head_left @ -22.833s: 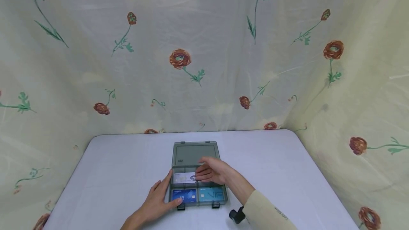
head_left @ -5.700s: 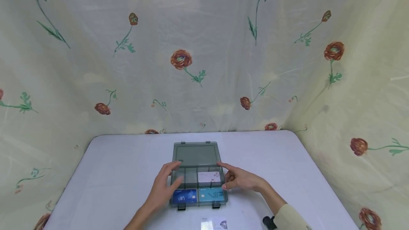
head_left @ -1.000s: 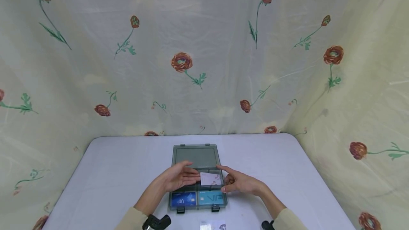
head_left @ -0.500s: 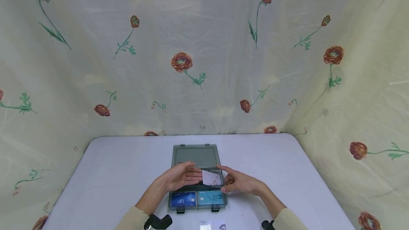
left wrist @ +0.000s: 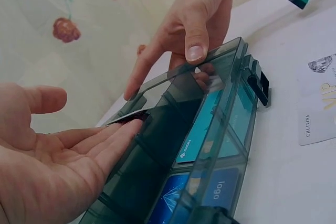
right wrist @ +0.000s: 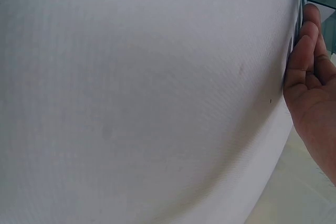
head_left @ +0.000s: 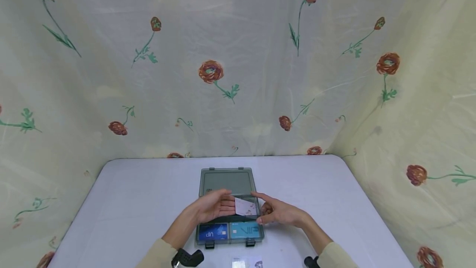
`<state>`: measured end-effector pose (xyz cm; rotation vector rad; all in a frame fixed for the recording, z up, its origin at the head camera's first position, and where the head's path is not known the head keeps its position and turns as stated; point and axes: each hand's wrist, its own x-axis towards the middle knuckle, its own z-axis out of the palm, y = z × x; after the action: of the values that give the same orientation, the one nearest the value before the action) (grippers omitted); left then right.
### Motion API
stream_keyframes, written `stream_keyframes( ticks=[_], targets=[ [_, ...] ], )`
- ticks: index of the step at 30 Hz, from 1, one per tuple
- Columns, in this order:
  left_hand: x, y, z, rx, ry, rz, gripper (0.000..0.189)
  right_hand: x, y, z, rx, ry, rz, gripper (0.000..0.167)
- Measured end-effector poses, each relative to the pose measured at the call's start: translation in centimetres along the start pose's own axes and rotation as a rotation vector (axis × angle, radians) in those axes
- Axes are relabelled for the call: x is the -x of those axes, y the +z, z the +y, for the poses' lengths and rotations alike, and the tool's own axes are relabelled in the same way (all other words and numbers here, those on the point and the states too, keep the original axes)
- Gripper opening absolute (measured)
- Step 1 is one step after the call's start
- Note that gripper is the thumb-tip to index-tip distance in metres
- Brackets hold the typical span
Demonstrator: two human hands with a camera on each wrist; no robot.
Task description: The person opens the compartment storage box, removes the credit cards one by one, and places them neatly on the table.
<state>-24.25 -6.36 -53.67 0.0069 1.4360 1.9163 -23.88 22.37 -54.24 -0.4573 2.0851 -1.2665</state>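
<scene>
A translucent dark-green plastic compartment box [head_left: 227, 180] lies with its lid folded back on the table. In its back-right compartment is a white card [head_left: 245, 207] with a small floral print, its left edge raised. My left hand [head_left: 213, 206] is palm up with straight fingers, the fingertips touching that raised edge, the thumb apart. At the box's right side my right hand [head_left: 282, 212] holds the wall, its thumb on the rim in the left wrist view and several fingers curled against the outside. A dark blue VIP card [head_left: 213, 231] and a teal card [head_left: 244, 230] lie in the front compartments.
Another white card [head_left: 247, 263] lies on the white-covered table [head_left: 148, 193] in front of the box. Two black latches [head_left: 250, 242] hang at the box's front edge. Flower-printed cloth [head_left: 256, 53] surrounds the table at the back and sides.
From the box's left edge, my left hand has moved to the white card, whose left edge has risen. My right hand, earlier over the back row, now steadies the right side.
</scene>
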Motion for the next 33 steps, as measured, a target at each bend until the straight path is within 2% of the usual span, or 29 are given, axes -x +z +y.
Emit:
stream_keyframes(
  ticks=[7,17,33],
  targets=[
    [0.18,0.27,0.07,-0.009,0.007,0.027,0.060,0.07,-0.01,-0.11,0.010,-0.003,0.003,0.089],
    [0.04,0.36,0.08,-0.037,0.014,0.073,0.036,0.04,-0.03,0.01,0.005,-0.004,0.009,0.088],
    [0.20,0.65,0.01,-0.148,0.027,0.110,0.035,-0.04,-0.06,0.46,0.011,0.000,0.009,0.090]
  ],
)
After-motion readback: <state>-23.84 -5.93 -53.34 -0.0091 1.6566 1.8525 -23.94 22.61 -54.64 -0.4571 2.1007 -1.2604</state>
